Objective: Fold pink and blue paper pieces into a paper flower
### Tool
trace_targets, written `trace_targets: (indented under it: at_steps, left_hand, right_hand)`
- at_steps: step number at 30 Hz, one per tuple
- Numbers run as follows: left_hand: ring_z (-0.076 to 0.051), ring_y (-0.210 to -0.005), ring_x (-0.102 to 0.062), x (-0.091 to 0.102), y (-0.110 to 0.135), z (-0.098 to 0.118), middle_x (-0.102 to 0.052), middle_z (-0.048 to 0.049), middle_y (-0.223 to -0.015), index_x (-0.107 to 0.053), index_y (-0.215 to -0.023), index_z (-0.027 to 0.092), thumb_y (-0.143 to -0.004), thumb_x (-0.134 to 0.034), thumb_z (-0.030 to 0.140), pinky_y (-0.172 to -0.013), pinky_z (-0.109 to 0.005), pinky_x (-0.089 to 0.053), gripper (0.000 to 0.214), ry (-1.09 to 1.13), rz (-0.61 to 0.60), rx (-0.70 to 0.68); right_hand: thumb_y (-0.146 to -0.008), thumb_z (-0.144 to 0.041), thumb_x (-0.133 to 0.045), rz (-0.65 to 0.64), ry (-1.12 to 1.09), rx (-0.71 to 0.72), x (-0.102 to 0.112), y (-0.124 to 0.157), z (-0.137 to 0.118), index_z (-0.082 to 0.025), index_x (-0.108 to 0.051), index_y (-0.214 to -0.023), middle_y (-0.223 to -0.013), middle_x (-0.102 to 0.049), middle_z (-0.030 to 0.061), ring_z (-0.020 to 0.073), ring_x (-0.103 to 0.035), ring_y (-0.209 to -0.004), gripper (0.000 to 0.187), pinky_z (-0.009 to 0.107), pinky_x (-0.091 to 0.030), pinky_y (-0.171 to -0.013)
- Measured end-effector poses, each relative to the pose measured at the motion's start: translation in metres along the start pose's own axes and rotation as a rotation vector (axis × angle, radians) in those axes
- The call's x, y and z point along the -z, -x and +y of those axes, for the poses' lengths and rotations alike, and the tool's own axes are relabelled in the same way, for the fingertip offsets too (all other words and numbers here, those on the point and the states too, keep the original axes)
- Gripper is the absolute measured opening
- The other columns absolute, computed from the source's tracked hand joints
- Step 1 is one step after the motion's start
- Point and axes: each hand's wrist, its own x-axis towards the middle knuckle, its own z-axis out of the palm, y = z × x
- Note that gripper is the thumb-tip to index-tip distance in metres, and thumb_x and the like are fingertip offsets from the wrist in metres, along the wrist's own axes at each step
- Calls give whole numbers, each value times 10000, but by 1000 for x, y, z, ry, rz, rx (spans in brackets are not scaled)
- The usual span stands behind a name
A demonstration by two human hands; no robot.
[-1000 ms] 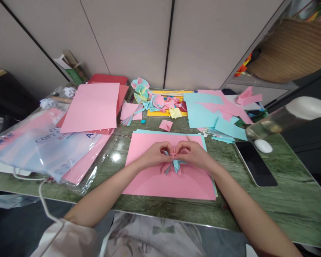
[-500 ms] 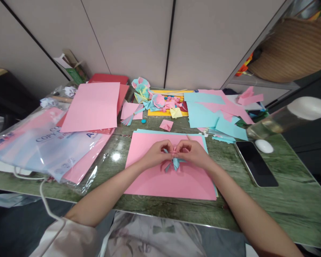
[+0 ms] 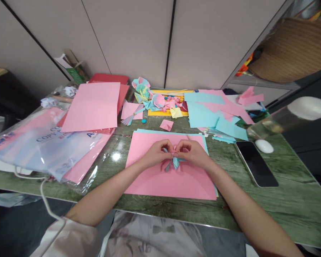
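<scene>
Pinching a folded paper flower [image 3: 174, 161], left hand [image 3: 157, 153] and right hand [image 3: 193, 152] meet fingertip to fingertip.

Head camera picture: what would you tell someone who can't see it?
The left hand and right hand pinch a folded paper piece, pink and blue, above a pink sheet on a green table. A phone lies to the right.

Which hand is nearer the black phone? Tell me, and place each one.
Right. The right hand pinches the folded paper piece left of the phone, with bare table between; the left hand pinches it from farther left.
</scene>
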Motion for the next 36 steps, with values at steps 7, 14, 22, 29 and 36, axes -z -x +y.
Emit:
trace_targets:
  at_steps: [7,14,22,29,36]
  left_hand:
    - [-82,-632,-472,2,1,0,-513,25,-678,-513,-657,139,-668,-597,207,-594,-208,-365,108,-65,-54,-31]
    - [-94,-680,-510,5,0,0,-562,-5,-790,-562,-778,146,-675,-634,311,-605,-207,-396,208,-79,21,-27]
    - [-93,-694,-516,2,2,2,-567,-7,-799,-572,-800,152,-703,-611,339,-597,-201,-399,214,-106,-2,-60]
    - [-86,-659,-505,-2,3,2,-559,9,-745,-549,-766,152,-695,-602,273,-592,-201,-400,150,-173,54,-68]
    - [-89,-640,-503,-3,4,1,-555,9,-705,-551,-735,150,-707,-593,300,-600,-216,-408,159,-172,67,-51]
  right_hand:
    - [-645,-384,-671,-53,-59,-34,0,2,-3,-175,-592,-638,-680,-603,0,121,-534,-639,224,262,-423,-622]
    - [-660,-396,-657,-2,-58,-26,2,0,2,-177,-589,-698,-739,-604,15,137,-558,-679,233,290,-443,-662]
    - [-690,-420,-624,-14,62,-8,3,3,-3,-191,-567,-720,-719,-591,-11,125,-551,-663,237,285,-421,-682]
    - [-741,-411,-584,14,273,79,4,7,-12,-222,-551,-738,-681,-592,-33,121,-546,-627,192,315,-400,-758]
    - [-757,-371,-583,41,391,160,3,7,-14,-240,-553,-690,-677,-615,-30,126,-541,-599,150,428,-296,-967]
